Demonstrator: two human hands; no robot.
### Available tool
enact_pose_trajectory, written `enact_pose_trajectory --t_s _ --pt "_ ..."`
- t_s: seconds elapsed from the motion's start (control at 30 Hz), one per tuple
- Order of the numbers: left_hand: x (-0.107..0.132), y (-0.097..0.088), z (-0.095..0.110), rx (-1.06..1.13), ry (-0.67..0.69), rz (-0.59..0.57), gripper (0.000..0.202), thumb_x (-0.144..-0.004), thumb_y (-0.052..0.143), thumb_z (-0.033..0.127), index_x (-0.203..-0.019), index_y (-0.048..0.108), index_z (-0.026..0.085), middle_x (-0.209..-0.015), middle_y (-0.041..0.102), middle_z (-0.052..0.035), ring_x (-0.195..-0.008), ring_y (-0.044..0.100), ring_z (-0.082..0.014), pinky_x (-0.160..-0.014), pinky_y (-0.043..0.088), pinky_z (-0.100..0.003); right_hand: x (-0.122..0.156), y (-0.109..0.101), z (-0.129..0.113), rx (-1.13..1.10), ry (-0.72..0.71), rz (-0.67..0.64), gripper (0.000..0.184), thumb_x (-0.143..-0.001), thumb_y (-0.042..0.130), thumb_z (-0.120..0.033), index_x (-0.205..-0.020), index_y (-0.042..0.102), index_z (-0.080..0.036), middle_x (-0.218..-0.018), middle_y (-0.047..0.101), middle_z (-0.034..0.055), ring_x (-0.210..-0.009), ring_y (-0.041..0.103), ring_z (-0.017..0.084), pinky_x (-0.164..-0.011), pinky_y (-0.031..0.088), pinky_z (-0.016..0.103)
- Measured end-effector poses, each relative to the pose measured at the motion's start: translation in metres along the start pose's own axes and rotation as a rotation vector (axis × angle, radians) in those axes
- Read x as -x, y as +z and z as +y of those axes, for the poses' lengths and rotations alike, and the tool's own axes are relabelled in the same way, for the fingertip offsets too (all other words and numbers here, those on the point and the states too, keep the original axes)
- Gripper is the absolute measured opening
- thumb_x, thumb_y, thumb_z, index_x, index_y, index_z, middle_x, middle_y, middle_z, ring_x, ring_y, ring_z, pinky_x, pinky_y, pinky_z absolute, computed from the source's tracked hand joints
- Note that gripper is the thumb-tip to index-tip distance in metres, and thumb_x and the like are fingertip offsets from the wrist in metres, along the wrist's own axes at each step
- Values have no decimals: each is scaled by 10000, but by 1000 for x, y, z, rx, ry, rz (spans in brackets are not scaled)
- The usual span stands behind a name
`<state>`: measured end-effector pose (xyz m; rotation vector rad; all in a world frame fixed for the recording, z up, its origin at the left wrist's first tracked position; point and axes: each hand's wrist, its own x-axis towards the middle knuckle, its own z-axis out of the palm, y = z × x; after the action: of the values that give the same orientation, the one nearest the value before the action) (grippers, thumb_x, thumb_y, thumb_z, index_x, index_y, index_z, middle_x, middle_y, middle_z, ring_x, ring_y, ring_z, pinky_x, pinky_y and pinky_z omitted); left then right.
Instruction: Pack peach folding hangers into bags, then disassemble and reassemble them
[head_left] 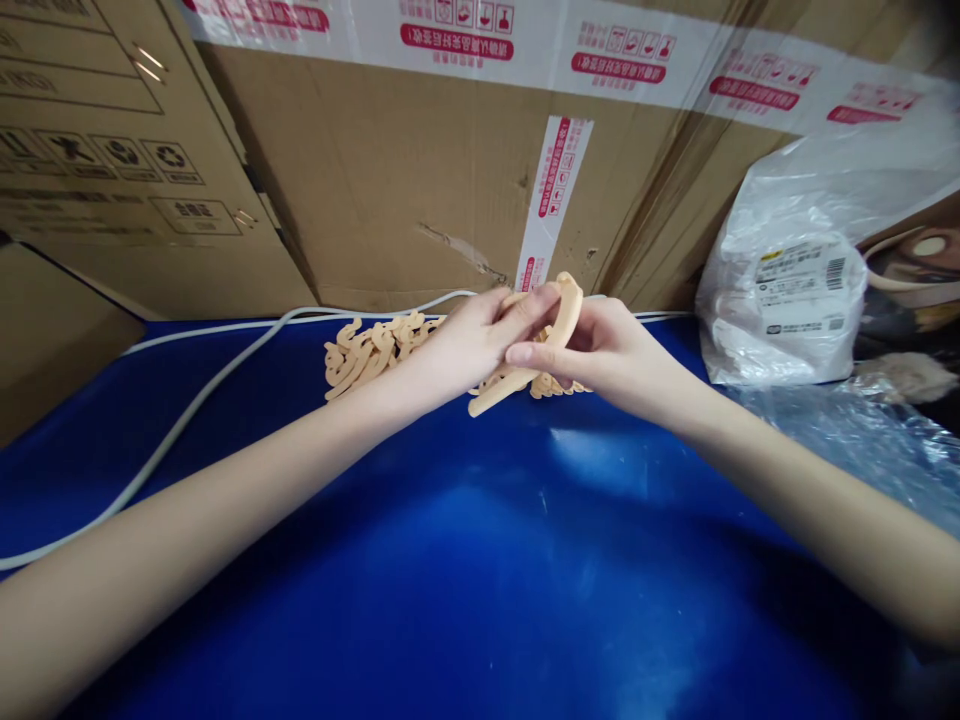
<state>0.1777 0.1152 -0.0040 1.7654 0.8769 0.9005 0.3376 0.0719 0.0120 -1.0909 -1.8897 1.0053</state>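
Observation:
A beige curved, hook-shaped piece (570,312) is held up between both hands, over the far part of the blue surface. My left hand (484,335) is closed on its upper part, with fingers reaching across it. My right hand (619,352) grips the same piece from the other side, thumb laid along it. A straight beige length (499,392) sticks out below the fingers; whether it belongs to the same piece is hidden. Behind and beside the hands lies a pile of similar beige S-shaped pieces (375,350), partly covered by my left forearm.
Cardboard boxes (405,180) with printed tape stand along the back and left. A white cable (202,400) runs across the blue surface (450,560) at left. On the right are a labelled plastic-wrapped package (799,300) and clear plastic wrap (847,430).

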Motion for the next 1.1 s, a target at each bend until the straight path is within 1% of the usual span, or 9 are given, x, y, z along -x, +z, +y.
enact_pose_trajectory --t_s 0.13,0.23,0.4,0.57,0.73,0.83,0.9,1.0,1.1 --pt "11 -17 16 31 26 49 428 -1031 430 353 -643 474 179 -566 419 50 -458 375 -65 -478 303 -205 -3 -7 1 -27 7 67 369 -873 681 -537 -790 679 -178 -545 485 -55 -470 409 74 -440 293 242" --pt "16 -29 20 -13 -4 94 418 -1011 435 290 -608 412 184 -556 373 49 -442 320 -58 -445 238 -198 -3 -15 3 -7 1 153 323 -838 736 -504 -846 690 -185 -664 588 -27 -541 485 82 -474 348 237" --pt "23 -38 24 -77 42 40 398 -934 453 235 -558 330 189 -559 278 44 -476 266 -68 -461 200 -208 0 -25 2 92 -11 202 334 -777 795 -506 -890 695 -208 -750 655 -1 -617 552 117 -513 401 257" --pt "29 -40 28 -211 92 -47 354 -894 449 253 -552 390 185 -544 343 32 -492 302 -81 -478 230 -223 5 -34 -5 171 -13 168 264 -797 772 -505 -817 685 -257 -752 663 4 -625 552 150 -519 411 295" --pt "32 -35 27 -261 97 -41 418 -930 455 317 -547 349 188 -533 294 38 -485 274 -80 -491 198 -234 9 -30 -6 686 -144 186 272 -955 562 -461 -858 667 -229 -650 599 18 -541 449 142 -541 323 314" --pt "35 -25 24 -296 153 1 413 -952 456 301 -572 338 191 -555 320 37 -511 291 -94 -514 216 -256 8 -22 2 944 -131 179 259 -959 509 -380 -786 604 -212 -573 520 19 -505 386 142 -535 242 315" --pt "36 -19 19 -316 202 30 383 -958 462 277 -601 350 198 -569 342 40 -530 313 -105 -533 242 -266 4 -20 7 839 -88 127 257 -951 499 -348 -739 556 -213 -574 510 19 -520 404 145 -542 270 310" --pt "31 -14 9 -329 213 61 362 -971 471 286 -637 359 207 -592 358 42 -552 333 -115 -542 259 -264 -2 -27 10 412 12 119 296 -978 450 -351 -739 554 -212 -605 549 13 -529 437 136 -542 339 290" --pt "17 -16 -8 -258 -20 114 335 -1000 416 321 -682 396 216 -598 387 45 -513 344 -110 -494 261 -244 -5 -39 10 21 115 246 257 -992 422 -317 -850 608 -211 -544 506 -27 -474 402 125 -473 312 262"
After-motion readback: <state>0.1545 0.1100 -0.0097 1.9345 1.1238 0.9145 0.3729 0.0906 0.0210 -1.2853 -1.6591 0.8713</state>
